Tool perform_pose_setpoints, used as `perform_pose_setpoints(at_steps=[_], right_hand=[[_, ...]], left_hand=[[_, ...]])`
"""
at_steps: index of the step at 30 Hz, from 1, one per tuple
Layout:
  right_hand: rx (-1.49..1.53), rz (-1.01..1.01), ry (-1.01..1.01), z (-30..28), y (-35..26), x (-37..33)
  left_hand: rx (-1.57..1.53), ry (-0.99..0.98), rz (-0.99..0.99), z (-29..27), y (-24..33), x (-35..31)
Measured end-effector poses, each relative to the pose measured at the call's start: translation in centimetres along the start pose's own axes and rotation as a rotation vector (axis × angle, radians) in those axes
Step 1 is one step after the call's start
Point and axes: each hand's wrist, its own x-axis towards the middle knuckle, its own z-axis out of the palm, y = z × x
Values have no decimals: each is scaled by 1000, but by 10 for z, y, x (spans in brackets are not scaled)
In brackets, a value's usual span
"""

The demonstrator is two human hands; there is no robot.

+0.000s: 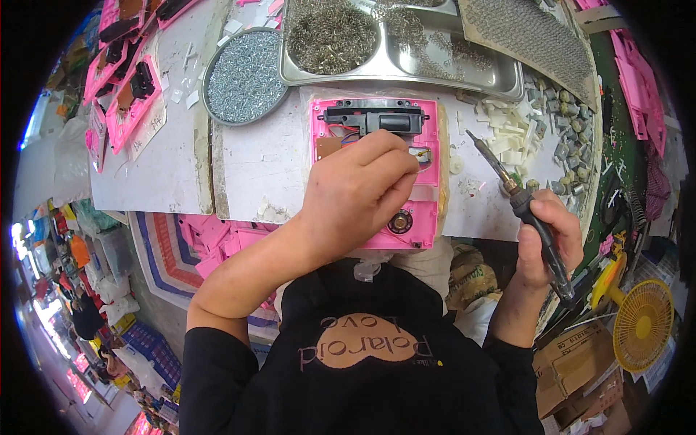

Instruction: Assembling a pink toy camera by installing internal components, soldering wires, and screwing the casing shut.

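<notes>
On the table in front of me lies a pink plastic housing [428, 235], open side up. A black battery-box-like part [384, 119], thin red and blue wires and a small metal motor [420, 154] sit inside it. Nearer to me in the housing is a round speaker-like part [399, 222]. My left hand [355, 188] reaches over the housing, its fingertips pinched together beside the motor; what they hold is hidden. My right hand [554, 235] grips the black handle of a soldering iron [520, 199]. Its tip points up and left, apart from the housing.
A round tray [246, 123] of small screws stands at the far left. Beside it is a steel compartment tray [406, 85] with springs [330, 36]. White plastic pieces [515, 134] and small motors [573, 145] lie right. Pink housings [130, 119] lie far left; a yellow fan [643, 326] stands right.
</notes>
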Motion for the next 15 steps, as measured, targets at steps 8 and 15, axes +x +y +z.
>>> perform_pose_setpoints(at_steps=[8,15], right_hand=[[20,13,-14,-3,0,-6],[187,64,-202,-7,-9,1]], left_hand=[[-157,-334,-80,-23,-6,-1],[-28,-460,77,-30,-8,0]])
